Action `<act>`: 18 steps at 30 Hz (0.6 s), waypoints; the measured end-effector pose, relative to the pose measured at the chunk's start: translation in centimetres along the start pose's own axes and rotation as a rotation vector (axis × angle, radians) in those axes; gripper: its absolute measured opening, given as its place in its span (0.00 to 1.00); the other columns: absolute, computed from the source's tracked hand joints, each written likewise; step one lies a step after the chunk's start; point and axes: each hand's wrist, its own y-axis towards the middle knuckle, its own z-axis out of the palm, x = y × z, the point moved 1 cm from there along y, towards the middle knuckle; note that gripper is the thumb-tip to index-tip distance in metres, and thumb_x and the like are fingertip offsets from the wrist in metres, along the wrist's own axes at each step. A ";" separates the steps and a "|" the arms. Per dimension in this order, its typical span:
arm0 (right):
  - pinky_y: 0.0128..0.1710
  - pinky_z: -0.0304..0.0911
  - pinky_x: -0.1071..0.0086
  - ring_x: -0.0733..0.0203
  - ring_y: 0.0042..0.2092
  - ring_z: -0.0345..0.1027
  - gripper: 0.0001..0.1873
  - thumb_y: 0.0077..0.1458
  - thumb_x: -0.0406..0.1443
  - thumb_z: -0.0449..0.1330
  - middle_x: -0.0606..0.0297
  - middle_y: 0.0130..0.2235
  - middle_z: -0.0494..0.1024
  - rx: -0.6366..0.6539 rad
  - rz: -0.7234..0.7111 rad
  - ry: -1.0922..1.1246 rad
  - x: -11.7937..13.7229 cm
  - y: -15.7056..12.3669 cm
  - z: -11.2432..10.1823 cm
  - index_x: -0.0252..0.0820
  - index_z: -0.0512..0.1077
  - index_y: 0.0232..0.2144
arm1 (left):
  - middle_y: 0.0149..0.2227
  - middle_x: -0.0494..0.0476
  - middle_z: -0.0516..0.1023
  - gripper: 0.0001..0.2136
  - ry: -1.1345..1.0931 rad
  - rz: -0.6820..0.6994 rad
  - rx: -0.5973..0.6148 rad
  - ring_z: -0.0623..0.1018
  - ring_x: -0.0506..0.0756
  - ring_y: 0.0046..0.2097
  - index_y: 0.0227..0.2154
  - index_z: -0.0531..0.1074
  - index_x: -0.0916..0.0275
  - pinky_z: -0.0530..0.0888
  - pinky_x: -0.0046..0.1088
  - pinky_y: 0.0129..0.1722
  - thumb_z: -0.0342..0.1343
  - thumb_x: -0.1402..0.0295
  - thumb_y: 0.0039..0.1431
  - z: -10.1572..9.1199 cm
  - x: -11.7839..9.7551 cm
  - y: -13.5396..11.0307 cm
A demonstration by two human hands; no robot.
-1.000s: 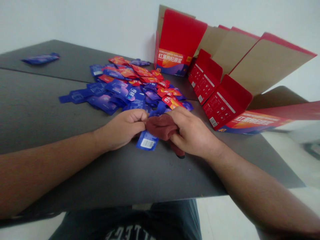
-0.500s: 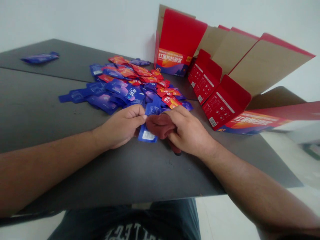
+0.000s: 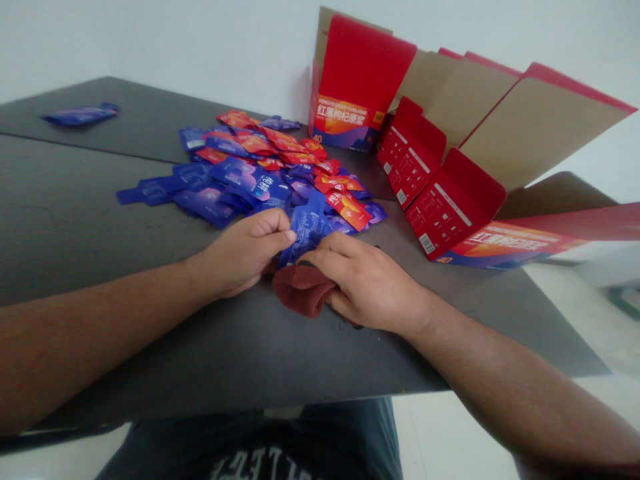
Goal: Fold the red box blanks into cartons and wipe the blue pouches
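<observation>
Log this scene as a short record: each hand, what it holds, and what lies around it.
left hand: pinching the edge of a blue foil sachet
right hand: pressing on a dark red fabric cloth
next to hands: loose pile of blue and red foil sachets
surface: dark grey table
beyond pile: opened red and brown cardboard cartons

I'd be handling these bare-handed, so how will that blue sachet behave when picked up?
The blue sachet looks floppy, since its film creases where the left hand pinches it. Its glossy surface is probably a little slippery. It may feel soft and slightly heavy for its size if filled, though the contents cannot be seen.
</observation>
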 end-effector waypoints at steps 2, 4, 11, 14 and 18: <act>0.53 0.73 0.57 0.49 0.53 0.74 0.22 0.65 0.29 0.60 0.53 0.52 0.79 -0.067 0.075 -0.024 -0.2 0.0 0.0 0.40 0.76 0.60 | 0.27 0.49 0.71 0.12 -0.013 -0.012 0.006 0.73 0.52 0.29 0.30 0.67 0.59 0.75 0.29 0.30 0.68 0.69 0.57 0.1 0.0 0.0; 0.52 0.73 0.55 0.47 0.53 0.73 0.20 0.64 0.30 0.60 0.51 0.51 0.78 -0.149 0.162 -0.060 -0.4 0.0 0.0 0.38 0.77 0.57 | 0.28 0.49 0.71 0.12 -0.028 -0.028 0.001 0.74 0.53 0.29 0.31 0.66 0.58 0.76 0.31 0.31 0.67 0.69 0.58 0.1 -0.1 -0.1; 0.53 0.73 0.57 0.48 0.54 0.73 0.19 0.65 0.30 0.61 0.53 0.51 0.78 -0.090 0.121 -0.051 -0.2 0.2 0.1 0.41 0.76 0.57 | 0.26 0.49 0.69 0.10 0.038 0.001 -0.003 0.71 0.51 0.27 0.29 0.68 0.59 0.70 0.27 0.26 0.66 0.71 0.57 0.1 -0.2 -0.1; 0.51 0.72 0.55 0.46 0.53 0.72 0.19 0.63 0.29 0.61 0.51 0.51 0.78 -0.187 0.216 -0.086 -0.5 0.2 -0.1 0.39 0.76 0.55 | 0.26 0.49 0.71 0.10 -0.002 -0.034 -0.014 0.74 0.53 0.28 0.30 0.66 0.58 0.74 0.29 0.28 0.64 0.72 0.56 0.1 0.0 -0.1; 0.53 0.73 0.58 0.50 0.53 0.73 0.20 0.65 0.29 0.60 0.54 0.51 0.78 -0.064 0.096 -0.029 -0.2 0.2 0.0 0.42 0.76 0.58 | 0.25 0.49 0.69 0.11 0.054 0.015 0.027 0.70 0.50 0.26 0.29 0.68 0.59 0.69 0.25 0.26 0.66 0.69 0.57 -0.1 0.0 -0.2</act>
